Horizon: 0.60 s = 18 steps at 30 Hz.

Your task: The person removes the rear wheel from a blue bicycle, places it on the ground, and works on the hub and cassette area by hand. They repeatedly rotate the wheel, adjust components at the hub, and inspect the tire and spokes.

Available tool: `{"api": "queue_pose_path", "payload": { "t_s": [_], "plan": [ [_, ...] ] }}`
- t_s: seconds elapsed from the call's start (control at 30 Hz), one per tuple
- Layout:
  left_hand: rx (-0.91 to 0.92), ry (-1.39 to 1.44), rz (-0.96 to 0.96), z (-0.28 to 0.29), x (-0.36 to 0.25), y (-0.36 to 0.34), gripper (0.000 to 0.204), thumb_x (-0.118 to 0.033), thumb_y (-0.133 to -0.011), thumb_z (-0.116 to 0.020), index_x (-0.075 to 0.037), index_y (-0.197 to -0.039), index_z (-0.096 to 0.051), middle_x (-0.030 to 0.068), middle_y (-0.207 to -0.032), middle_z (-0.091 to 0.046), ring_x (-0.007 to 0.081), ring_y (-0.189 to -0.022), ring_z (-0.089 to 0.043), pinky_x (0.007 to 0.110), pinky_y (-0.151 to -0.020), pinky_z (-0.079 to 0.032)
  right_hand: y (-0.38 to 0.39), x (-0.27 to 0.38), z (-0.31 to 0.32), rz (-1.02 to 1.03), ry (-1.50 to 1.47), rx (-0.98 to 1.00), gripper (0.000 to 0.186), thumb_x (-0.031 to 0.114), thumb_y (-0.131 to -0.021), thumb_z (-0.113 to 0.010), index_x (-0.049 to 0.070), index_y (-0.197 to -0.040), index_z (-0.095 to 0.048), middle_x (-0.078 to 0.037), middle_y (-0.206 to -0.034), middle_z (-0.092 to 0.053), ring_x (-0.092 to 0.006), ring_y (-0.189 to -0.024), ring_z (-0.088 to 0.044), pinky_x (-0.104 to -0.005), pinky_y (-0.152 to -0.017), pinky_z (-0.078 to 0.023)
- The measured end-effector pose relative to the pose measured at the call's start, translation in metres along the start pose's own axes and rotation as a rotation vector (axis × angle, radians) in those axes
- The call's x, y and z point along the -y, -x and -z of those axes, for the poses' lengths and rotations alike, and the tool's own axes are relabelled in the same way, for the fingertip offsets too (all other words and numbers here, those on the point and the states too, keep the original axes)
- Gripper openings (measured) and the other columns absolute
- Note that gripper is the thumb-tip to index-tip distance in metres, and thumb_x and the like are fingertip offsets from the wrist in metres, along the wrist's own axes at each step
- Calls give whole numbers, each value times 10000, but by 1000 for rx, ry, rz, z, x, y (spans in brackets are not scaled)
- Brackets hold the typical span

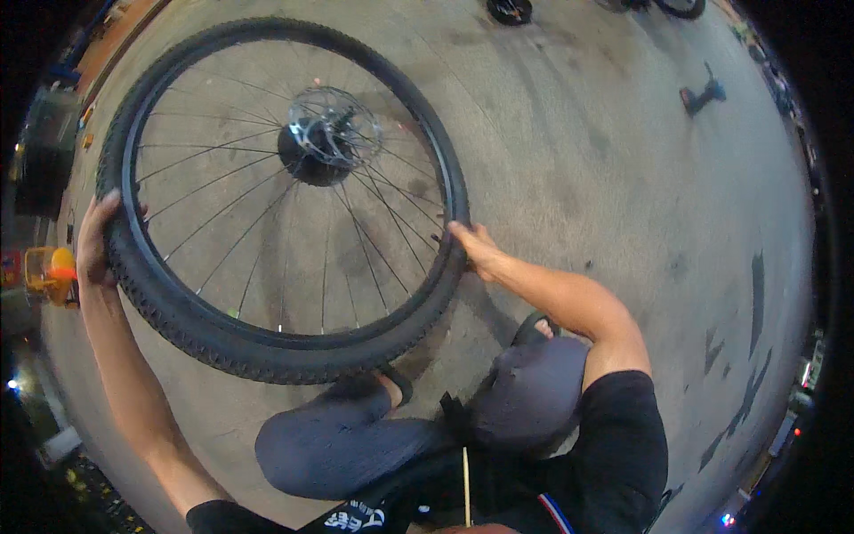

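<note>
A bicycle wheel (pixel 294 356) with a knobbly black tyre, thin spokes, a silver disc brake rotor (pixel 331 125) and a dark hub part below the rotor fills the upper left, tilted in front of me. My left hand (pixel 96 236) grips the tyre at its left side, its fingers wrapped around the edge. On the opposite side my right hand (pixel 476 247) holds the tyre and rim, with the thumb on top and the other fingers mostly hidden underneath. Both arms reach out around my bent knees.
On the concrete floor (pixel 578 178) at the upper right lies a cordless power tool (pixel 703 92). A small dark round part (pixel 509 11) is at the far edge. To the left stands a yellow and orange object (pixel 53 267). Dark patches mark the floor at right.
</note>
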<state>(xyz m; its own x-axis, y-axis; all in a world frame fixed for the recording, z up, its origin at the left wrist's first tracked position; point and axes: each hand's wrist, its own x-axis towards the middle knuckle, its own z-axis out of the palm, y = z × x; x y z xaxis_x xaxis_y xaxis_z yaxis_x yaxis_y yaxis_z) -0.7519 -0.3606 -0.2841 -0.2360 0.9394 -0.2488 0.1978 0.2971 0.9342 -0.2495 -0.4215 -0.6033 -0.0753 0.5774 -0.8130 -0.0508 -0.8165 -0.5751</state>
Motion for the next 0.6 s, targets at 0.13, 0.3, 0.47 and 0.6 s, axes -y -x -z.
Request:
{"api": "queue_pose_path", "payload": {
  "t_s": [0.13, 0.3, 0.47, 0.6],
  "plan": [
    [-85, 97, -46, 10, -2, 20, 446, -274, -861, -668, 12, -1192, -582, 135, -871, -702, 196, -722, -698, 293, -604, -602, 32, 8, -25, 141, 153, -267, 893, 304, -866, -697, 20, -1510, -148, -235, -1327, -503, -334, -1140, -565, -428, -953, -486],
    [-12, 204, 84, 17, 52, -12, 453, -295, -832, -656, 12, -1164, -626, 135, -878, -704, 209, -712, -679, 339, -646, -583, 34, 0, 39, 370, 99, -418, 737, 293, -913, -644, 46, -1486, -252, -252, -1313, -517, -330, -1112, -578, -420, -948, -477],
    [82, 258, 218, -14, 147, -52, 367, -211, -836, -673, -31, -1132, -552, 128, -848, -661, 231, -713, -672, 376, -625, -593, 20, -39, 53, 362, 178, -530, 737, 297, -920, -644, 35, -1487, -253, -246, -1316, -522, -317, -1134, -576, -423, -953, -465],
    [-28, 330, 333, 1, 216, -41, 378, -339, -867, -708, -54, -1077, -575, 102, -801, -657, 235, -674, -679, 370, -581, -594, 25, -38, 53, 324, 479, -396, 773, 319, -910, -653, 36, -1496, -236, -293, -1376, -474, -378, -1212, -540, -458, -974, -453]
  ]
}}
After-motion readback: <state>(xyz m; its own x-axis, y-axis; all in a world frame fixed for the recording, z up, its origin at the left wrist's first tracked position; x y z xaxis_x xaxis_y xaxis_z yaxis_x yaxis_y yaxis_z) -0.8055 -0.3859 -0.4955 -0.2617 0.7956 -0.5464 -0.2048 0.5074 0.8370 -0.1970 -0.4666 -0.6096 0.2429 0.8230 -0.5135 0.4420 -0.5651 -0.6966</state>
